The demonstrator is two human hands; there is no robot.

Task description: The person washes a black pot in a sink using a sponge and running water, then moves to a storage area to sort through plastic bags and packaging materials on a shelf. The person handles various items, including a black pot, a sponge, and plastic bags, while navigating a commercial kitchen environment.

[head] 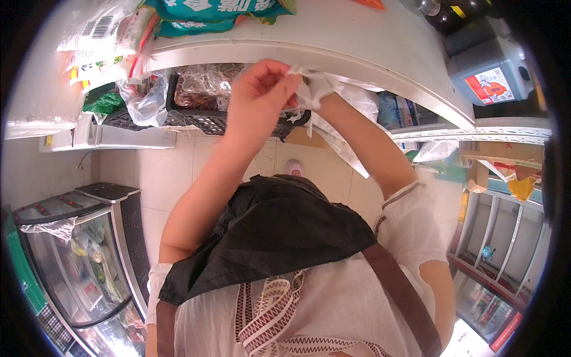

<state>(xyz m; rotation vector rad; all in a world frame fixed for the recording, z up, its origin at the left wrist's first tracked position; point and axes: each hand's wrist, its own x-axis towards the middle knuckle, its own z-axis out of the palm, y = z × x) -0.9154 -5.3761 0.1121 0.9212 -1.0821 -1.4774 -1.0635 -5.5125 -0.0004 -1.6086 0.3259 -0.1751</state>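
Note:
My left hand [261,100] is raised in front of the shelf's edge, its thumb and fingers pinching a thin translucent plastic glove [319,91]. That plastic wraps the end of my right arm around the wrist. My right hand [308,85] is mostly hidden by it and by the left fingers, so its finger pose is unclear. Just beyond and below the hands is a black plastic crate [200,119] holding clear plastic packages of dark reddish-brown food [196,96].
A white shelf [321,26] carries a green printed bag [218,18], white printed packets [107,40] and a grey jug [488,69]. Bagged goods [359,98] lie beneath it. A glass-fronted fridge [89,263] stands left; a cardboard box [504,154] sits on a right-hand rack.

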